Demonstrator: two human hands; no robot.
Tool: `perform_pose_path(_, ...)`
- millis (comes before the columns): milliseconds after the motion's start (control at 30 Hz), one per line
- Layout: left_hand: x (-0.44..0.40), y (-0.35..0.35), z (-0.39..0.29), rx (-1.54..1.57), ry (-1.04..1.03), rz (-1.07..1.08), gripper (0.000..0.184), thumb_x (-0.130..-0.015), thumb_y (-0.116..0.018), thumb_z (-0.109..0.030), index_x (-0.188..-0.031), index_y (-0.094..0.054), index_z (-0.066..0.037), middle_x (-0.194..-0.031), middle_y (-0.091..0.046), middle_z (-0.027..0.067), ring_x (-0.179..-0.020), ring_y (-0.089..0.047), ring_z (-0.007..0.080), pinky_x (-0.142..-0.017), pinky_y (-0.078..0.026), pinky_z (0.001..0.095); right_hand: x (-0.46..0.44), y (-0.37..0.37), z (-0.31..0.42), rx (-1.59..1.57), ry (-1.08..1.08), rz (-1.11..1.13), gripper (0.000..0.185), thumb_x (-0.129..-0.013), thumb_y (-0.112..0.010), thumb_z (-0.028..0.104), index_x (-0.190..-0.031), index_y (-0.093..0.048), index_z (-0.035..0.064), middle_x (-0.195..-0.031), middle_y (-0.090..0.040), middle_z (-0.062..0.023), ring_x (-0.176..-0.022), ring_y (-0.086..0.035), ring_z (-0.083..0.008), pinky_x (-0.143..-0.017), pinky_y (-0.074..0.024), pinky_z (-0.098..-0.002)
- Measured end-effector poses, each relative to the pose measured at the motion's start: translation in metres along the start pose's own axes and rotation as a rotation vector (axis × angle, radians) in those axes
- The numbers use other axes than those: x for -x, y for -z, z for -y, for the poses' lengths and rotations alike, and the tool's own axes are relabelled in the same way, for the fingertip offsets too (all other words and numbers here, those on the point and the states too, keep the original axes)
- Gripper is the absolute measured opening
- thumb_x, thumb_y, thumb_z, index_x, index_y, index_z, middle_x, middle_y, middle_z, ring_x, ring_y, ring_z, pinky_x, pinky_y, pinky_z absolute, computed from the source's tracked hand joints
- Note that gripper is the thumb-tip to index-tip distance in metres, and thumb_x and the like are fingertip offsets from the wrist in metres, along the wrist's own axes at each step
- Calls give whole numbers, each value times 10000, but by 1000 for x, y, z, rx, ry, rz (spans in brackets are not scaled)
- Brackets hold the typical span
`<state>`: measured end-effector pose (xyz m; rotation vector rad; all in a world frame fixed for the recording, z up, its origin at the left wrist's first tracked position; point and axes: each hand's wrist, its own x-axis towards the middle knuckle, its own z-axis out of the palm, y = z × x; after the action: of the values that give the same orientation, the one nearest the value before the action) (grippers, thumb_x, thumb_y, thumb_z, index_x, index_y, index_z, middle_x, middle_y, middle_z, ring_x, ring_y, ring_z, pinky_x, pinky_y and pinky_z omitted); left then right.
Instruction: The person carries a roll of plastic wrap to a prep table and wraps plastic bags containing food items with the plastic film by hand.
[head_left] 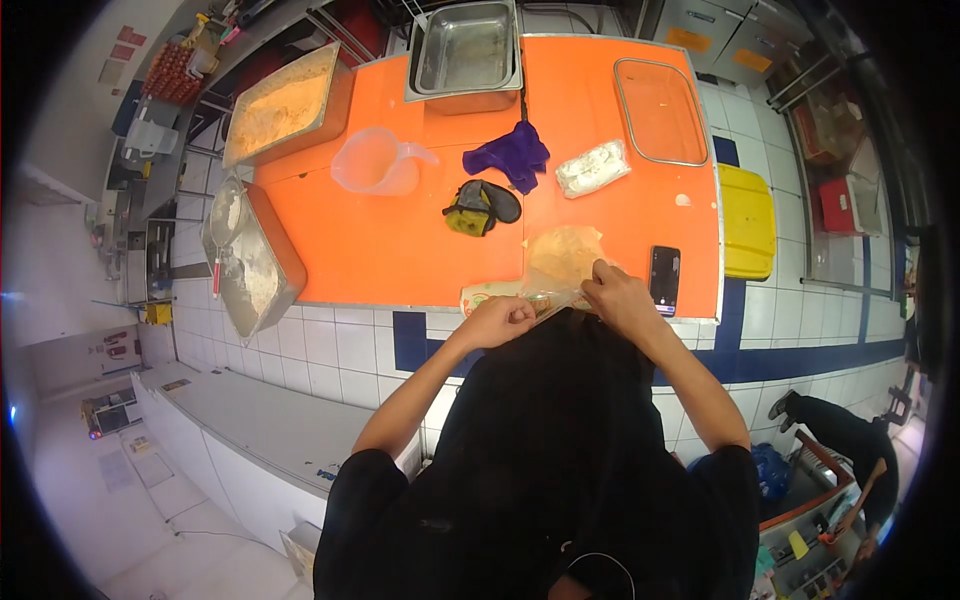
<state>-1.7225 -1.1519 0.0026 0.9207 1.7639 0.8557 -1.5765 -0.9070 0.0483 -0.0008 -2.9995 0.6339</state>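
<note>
My left hand is closed at the near edge of the orange table, pinching the lower left edge of a clear plastic bag. Tan, flat contents show through the bag. On its right side, my right hand grips the bag's edge between closed fingers. Beneath my left hand lies a printed packet, partly covered. A dark phone rests to the right of my right hand. Beyond the bag are a white wrapped block, a purple cloth and yellow-and-black mitts.
A clear jug, a tray of orange-tinted powder, stacked metal pans and a wire-rimmed basket stand on the table. Left is a flour bin with a sieve. A yellow bin stands right; another person is lower right.
</note>
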Motion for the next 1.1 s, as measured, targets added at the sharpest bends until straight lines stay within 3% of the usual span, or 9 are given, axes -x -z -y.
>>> perform_pose_path(33,3,-1,-3,-2,-2,1,130,-948,-697,-158,-946,-677,-29,-666,-583,-4,-600,-531,76,-559,-423,275,1,1,0,1,-2,-2,99,-853,-702,132,-826,-646,55,-901,-539,-87,-837,-647,-286,-652,-558,-409)
perform_pose_path(100,10,0,-15,-86,-16,-115,116,-894,-679,-119,-910,-621,-19,-712,-598,95,-686,-609,243,-641,-474,371,1,3,0,12,4,2,157,-856,-708,177,-816,-656,34,-920,-566,-100,-831,-665,-276,-650,-581,-406)
perform_pose_path(133,16,1,-23,-90,-27,-111,116,-894,-679,-119,-910,-621,-19,-712,-598,95,-686,-609,243,-641,-474,371,2,3,0,20,-2,-4,157,-856,-708,177,-816,-656,34,-920,-566,-100,-831,-665,-276,-650,-581,-406)
perform_pose_path(200,27,1,-39,-394,-258,-297,115,-879,-672,-91,-905,-581,-27,-765,-591,115,-758,-602,299,-683,-483,400,7,-2,-1,-5,-22,-9,169,-854,-712,184,-829,-642,32,-924,-566,-105,-828,-665,-279,-642,-579,-407)
perform_pose_path(700,33,28,-47,-540,-272,-428,87,-919,-648,-59,-997,-621,-32,-926,-611,125,-871,-647,353,-728,-524,459,9,-2,9,12,-28,33,138,-856,-696,158,-862,-633,35,-932,-552,-102,-839,-671,-264,-660,-578,-397)
perform_pose_path(833,27,25,-46,-470,-276,-448,87,-947,-625,-71,-1024,-621,-31,-948,-609,124,-862,-634,350,-718,-524,429,6,4,7,3,-41,48,119,-857,-676,151,-842,-661,34,-932,-562,-105,-861,-673,-270,-681,-580,-389)
perform_pose_path(1000,21,19,-20,130,33,-215,197,-1095,-483,-218,-1077,-533,-29,-679,-569,60,-569,-555,149,-561,-460,309,10,-23,-3,0,42,67,128,-814,-607,74,-848,-716,17,-975,-684,-201,-916,-672,-364,-812,-563,-462)
perform_pose_path(1033,17,16,-5,168,-36,-179,213,-1101,-472,-220,-1023,-530,-31,-708,-588,51,-596,-556,134,-572,-459,292,12,-29,-7,-81,103,-44,135,-810,-607,80,-847,-723,20,-958,-685,-198,-931,-677,-359,-811,-564,-456)
perform_pose_path(1100,8,6,16,269,-118,-211,223,-1098,-496,-227,-1009,-528,-25,-733,-595,34,-650,-567,101,-593,-466,270,10,-35,-9,-65,0,70,143,-804,-614,98,-844,-732,27,-981,-691,-190,-962,-685,-321,-821,-567,-434)
